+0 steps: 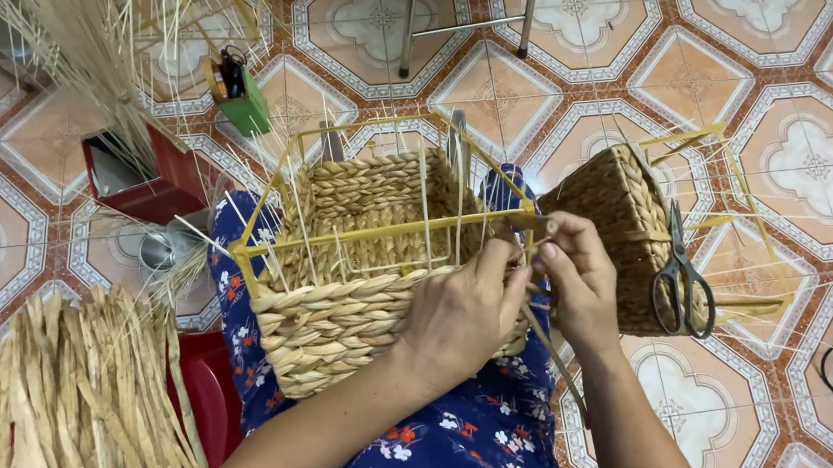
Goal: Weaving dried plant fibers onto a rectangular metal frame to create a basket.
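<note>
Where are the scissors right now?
In the head view, the scissors lie on the right, resting on the side of the second woven basket, just right of the person's right hand.

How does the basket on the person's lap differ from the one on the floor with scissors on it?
The lap basket is unfinished: bare yellow frame and thin stakes stand above its weave. The floor basket is woven nearly to its rim. Both hands, left hand and right hand, work the lap basket; only scissors rest on the floor basket. Both share braided straw-coloured weave.

Basket (328,327) – rough matt woven straw on yellow wire frame (387,229); scissors (682,277) – dull metal; floor (574,37) – glossy patterned tile.
</note>
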